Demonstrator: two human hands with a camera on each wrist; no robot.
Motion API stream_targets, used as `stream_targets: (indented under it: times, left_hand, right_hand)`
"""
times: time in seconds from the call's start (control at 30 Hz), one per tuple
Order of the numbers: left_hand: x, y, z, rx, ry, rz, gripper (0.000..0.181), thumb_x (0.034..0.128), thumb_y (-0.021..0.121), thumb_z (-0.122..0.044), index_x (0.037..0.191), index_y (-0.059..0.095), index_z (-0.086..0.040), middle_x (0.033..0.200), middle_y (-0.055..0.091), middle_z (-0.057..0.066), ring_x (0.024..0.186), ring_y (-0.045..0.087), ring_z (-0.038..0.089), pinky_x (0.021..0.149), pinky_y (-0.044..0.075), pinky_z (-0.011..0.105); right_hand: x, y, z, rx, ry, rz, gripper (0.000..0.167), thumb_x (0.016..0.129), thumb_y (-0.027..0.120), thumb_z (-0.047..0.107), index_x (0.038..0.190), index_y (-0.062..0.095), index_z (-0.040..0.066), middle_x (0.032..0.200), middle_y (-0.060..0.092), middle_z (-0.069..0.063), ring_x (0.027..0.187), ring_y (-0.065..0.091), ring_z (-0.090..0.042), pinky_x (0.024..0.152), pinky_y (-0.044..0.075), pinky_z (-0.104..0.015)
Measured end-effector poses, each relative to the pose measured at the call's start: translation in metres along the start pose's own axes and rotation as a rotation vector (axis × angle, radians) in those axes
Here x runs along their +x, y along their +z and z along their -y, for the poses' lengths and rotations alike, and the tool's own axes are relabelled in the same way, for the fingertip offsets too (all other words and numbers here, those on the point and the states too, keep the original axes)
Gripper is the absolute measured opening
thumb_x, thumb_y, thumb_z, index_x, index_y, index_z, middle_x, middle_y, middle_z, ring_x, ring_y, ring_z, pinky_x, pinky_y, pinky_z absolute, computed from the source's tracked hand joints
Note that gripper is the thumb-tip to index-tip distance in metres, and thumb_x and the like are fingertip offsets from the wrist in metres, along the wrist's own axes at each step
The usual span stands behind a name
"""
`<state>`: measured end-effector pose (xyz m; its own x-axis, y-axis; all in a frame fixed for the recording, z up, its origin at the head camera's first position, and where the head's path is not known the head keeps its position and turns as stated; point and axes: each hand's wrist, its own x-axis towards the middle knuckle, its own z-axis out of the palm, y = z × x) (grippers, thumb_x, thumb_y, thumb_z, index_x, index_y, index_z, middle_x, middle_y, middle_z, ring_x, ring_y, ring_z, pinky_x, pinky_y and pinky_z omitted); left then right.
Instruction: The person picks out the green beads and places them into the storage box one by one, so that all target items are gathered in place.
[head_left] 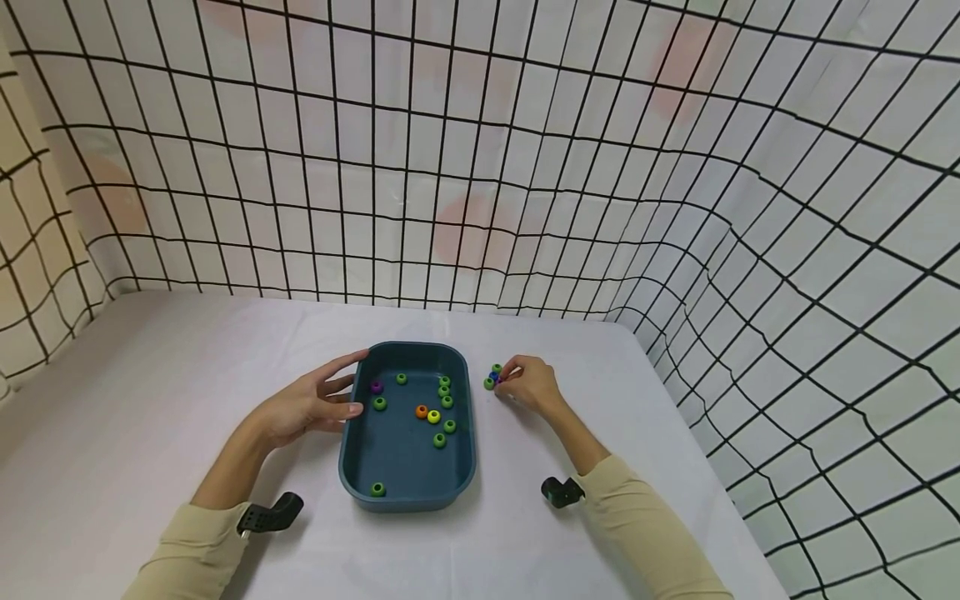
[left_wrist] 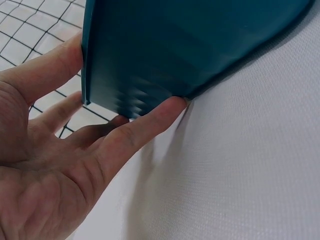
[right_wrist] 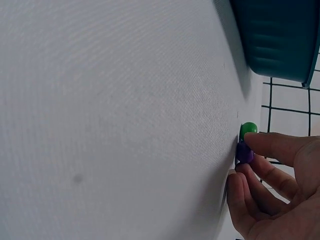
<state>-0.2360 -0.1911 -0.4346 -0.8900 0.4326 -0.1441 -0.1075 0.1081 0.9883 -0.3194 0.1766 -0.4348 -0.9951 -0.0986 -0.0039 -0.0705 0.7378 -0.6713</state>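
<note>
Eleven beads (head_left: pixel 439 440) lie loose inside the blue tray (head_left: pixel 401 462) – eight green, with an orange bead (head_left: pixel 422 412), a yellow bead (head_left: pixel 434 417) and a purple one – and its raised walls probably serve to stop such round things rolling away across the white cloth (head_left: pixel 517 533). The tray sits on that cloth between the two hands.

The left hand (head_left: pixel 303 404) is spread wide, its fingers well parted and set against the tray's left rim and outer wall. It grasps nothing; the light, broad contact looks meant to steady the tray rather than lift it.

Just beyond the tray's right side, the right hand (head_left: pixel 532 383) has its thumb and forefinger nearly closed, apparently pinching a small purple bead (right_wrist: pixel 244 153) down at cloth level. A fingertip pinch suits something so small. One green bead (head_left: pixel 489 383) touches or nearly touches the pinched one, and another green bead (head_left: pixel 497 367) lies just past it; whether the blue and purple there belong to one bead or two, I cannot tell.

No brand, label or writing can be read on the tray, the beads or the black wrist mounts (head_left: pixel 272 513)
</note>
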Motion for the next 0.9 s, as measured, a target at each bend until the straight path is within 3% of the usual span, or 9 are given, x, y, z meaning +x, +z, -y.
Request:
stream_targets:
  times: [0.5, 0.7, 0.9]
  left_hand:
    - [0.001, 0.001, 0.0, 0.006, 0.003, 0.003, 0.092, 0.0943, 0.07, -0.009, 0.164, 0.013, -0.026, 0.168, 0.004, 0.029, 0.146, 0.029, 0.055, 0.1, 0.052, 0.057]
    - [0.002, 0.001, 0.0, 0.007, 0.006, 0.006, 0.092, 0.0945, 0.07, -0.009, 0.164, 0.013, -0.026, 0.168, 0.004, 0.029, 0.146, 0.029, 0.055, 0.1, 0.052, 0.057]
    - [0.001, 0.0, 0.001, 0.006, 0.009, 0.006, 0.092, 0.0944, 0.071, -0.009, 0.164, 0.013, -0.026, 0.168, 0.004, 0.029, 0.146, 0.03, 0.054, 0.1, 0.052, 0.056]
  right_hand:
    - [-0.005, -0.003, 0.002, -0.035, 0.006, -0.019, 0.018, 0.082, 0.082, 0.013, 0.097, 0.073, 0.008, 0.091, 0.077, -0.008, 0.079, 0.069, -0.019, 0.065, 0.051, -0.026]
    - [-0.008, -0.011, 0.01, 0.01, -0.06, -0.052, 0.015, 0.083, 0.08, 0.012, 0.096, 0.073, 0.006, 0.091, 0.078, -0.009, 0.077, 0.071, -0.02, 0.062, 0.051, -0.026]
    - [-0.012, -0.014, 0.026, 0.017, -0.134, -0.074, 0.015, 0.083, 0.08, 0.013, 0.095, 0.074, 0.009, 0.089, 0.077, -0.008, 0.083, 0.07, -0.022, 0.07, 0.051, -0.029]
